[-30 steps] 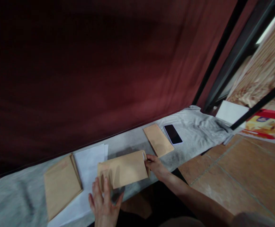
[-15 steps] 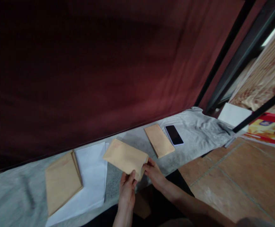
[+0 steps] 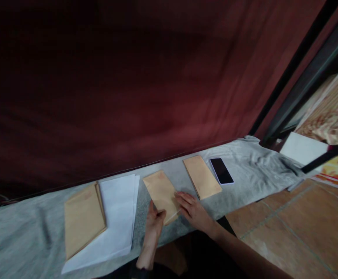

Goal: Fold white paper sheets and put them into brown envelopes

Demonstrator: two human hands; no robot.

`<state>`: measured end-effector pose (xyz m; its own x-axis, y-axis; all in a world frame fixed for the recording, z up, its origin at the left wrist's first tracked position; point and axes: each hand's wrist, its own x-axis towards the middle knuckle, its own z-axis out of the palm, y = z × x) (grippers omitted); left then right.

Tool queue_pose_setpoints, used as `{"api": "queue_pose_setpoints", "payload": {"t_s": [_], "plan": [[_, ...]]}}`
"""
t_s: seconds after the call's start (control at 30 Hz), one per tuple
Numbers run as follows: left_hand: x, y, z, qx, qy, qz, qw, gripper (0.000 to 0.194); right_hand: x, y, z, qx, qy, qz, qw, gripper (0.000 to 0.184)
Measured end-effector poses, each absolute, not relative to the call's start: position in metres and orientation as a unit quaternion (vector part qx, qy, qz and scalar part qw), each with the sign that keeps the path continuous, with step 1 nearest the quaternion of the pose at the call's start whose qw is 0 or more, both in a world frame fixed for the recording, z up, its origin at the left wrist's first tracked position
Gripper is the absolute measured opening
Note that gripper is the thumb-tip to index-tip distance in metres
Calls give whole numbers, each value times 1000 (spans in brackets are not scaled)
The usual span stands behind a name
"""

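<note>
A brown paper envelope (image 3: 162, 190) lies on the grey cloth in front of me, its near end towards my body. My left hand (image 3: 153, 224) grips its left edge near that end, thumb on top. My right hand (image 3: 193, 211) rests its outstretched fingers on the right edge of the envelope. To the right of it lies a stack of brown envelopes (image 3: 202, 176), apart from my fingers. Farther left, more brown envelopes (image 3: 84, 221) overlap white paper sheets (image 3: 120, 213).
A phone (image 3: 221, 170) with a dark screen lies right of the envelope stack. Grey cloth (image 3: 256, 162) covers the narrow surface, against a dark red upright panel (image 3: 145, 97). Tiled floor (image 3: 297, 224), a dark metal bar (image 3: 297, 66) and a white board (image 3: 302, 149) are at the right.
The held envelope has turned from a slant to the left and come down onto the cloth. My right hand has shifted from gripping its near end to lying on its right edge.
</note>
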<state>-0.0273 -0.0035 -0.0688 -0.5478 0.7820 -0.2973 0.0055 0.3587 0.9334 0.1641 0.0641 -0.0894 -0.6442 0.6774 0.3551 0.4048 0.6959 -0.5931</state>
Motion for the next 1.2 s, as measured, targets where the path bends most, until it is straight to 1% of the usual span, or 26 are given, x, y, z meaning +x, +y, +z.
{"api": "queue_pose_setpoints", "payload": {"t_s": [0.03,0.07,0.13,0.2,0.27,0.33,0.4,0.5,0.57,0.77,0.93,1.07,1.2], "plan": [[-30,-5,-70,299,746,472,364,73,164,63,-90,-300,-898,196,258,47],[-33,-6,-71,337,771,439,315,72,163,61,-90,-298,-910,163,238,47],[-38,-6,-73,430,803,376,170,62,160,59,-92,-308,-916,127,223,46],[-40,3,-74,520,782,342,35,50,158,57,-92,-316,-915,114,225,45],[-41,23,-73,600,737,307,-47,46,156,56,-92,-315,-915,107,230,44],[-44,49,-74,643,718,253,-89,48,155,56,-90,-312,-915,101,234,42],[-51,76,-76,647,730,196,-97,53,155,56,-88,-312,-915,96,236,41],[-65,104,-83,654,744,120,-60,56,155,55,-86,-310,-917,90,236,42],[-73,111,-89,662,742,96,-44,56,155,55,-85,-306,-919,88,235,43],[-74,102,-98,688,719,95,-33,52,153,54,-87,-306,-921,83,227,41],[-63,83,-108,723,681,111,-33,55,153,55,-90,-323,-918,87,214,41],[-51,56,-113,751,647,127,-51,55,154,55,-89,-317,-920,91,214,45],[-37,15,-112,767,624,135,-54,55,153,54,-90,-319,-915,89,231,43]]}}
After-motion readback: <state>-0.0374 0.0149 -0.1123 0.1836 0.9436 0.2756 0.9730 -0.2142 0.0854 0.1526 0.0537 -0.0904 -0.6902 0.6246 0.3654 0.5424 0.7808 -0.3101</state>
